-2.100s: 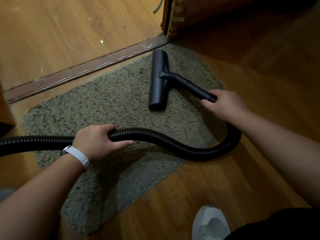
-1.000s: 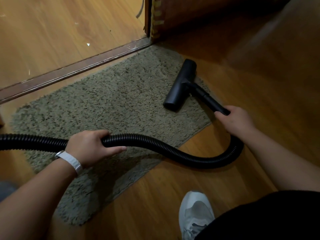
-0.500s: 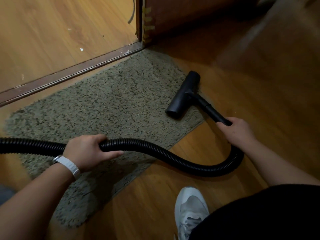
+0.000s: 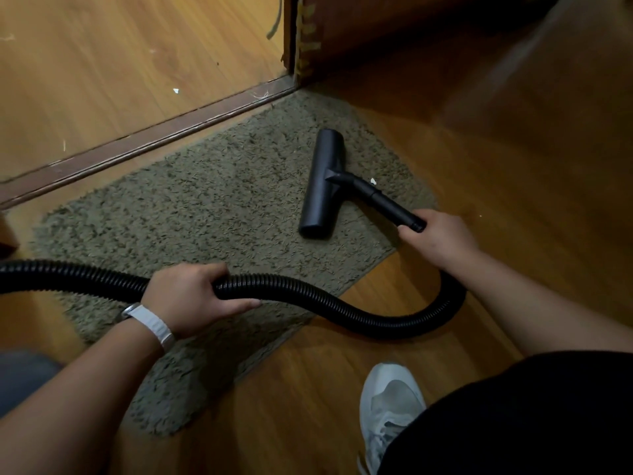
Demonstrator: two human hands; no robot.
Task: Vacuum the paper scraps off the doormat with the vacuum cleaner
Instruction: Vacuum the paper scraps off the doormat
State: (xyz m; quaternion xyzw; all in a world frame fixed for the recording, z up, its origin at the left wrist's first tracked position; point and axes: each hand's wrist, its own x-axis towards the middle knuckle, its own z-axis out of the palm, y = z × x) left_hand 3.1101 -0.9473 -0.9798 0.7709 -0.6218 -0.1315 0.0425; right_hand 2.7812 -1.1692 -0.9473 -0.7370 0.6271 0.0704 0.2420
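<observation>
One grey shoe (image 4: 390, 411) stands nearest on the wood floor (image 4: 513, 166), a little further right in view than half a second ago. Past it, two hands hold one black hose (image 4: 342, 311). The left hand (image 4: 191, 298), with a white band (image 4: 152, 323) on its wrist, has its fingers wrapped shut around the hose over the mat's near part, as before. The hose loops right over the floor and up to the right hand (image 4: 440, 236), whose fingers are clamped on the end of the black tube (image 4: 387, 204).

The tube joins one flat nozzle (image 4: 323, 185), which lies on the mat (image 4: 205, 207). Half a second ago the nozzle sat slanted at the mat's right edge; now it lies further in, nearly square to the tube, and the right hand has gone up and left with it.

One white scrap (image 4: 373, 181) lies on the mat just right of the tube, newly in sight. A second scrap (image 4: 176, 91) lies beyond the sill (image 4: 137, 142) on the lighter floor, where it was. One door frame post (image 4: 303, 32) stands at the mat's far corner.
</observation>
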